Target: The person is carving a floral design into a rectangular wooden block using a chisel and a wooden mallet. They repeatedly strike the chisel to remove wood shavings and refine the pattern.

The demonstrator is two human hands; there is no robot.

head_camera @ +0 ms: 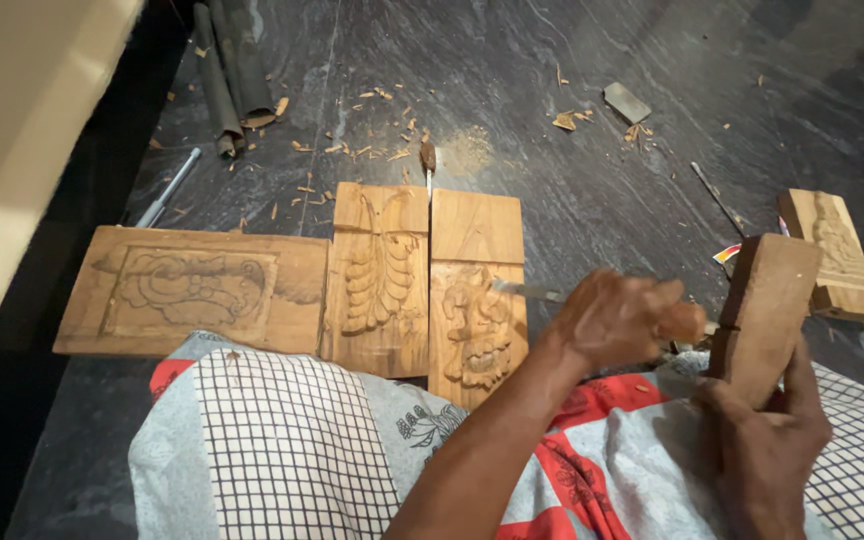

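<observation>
dark stone floor; left hand [624, 318] clenches steel chisel [529, 291], tip toward carved brown wooden panel [476, 310]; right hand [767, 440] grips upright wooden mallet block [764, 305].

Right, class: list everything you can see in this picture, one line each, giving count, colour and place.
carved wooden panels: three, light brown, side by side on the floor.
chisel: one, metal blade, tip on the right-hand panel.
wooden block: one, brown, upright at right.
carved piece: one, light brown, far right on the floor.
spare chisel: one, brown handle, above the panels.
metal rod: one, silver, upper left.
wood chips: many, tan, scattered.
floor: dark grey stone.
patterned cloth: grey, red, checked, over the lap.
left hand: grips the chisel.
right hand: holds the wooden block.
</observation>
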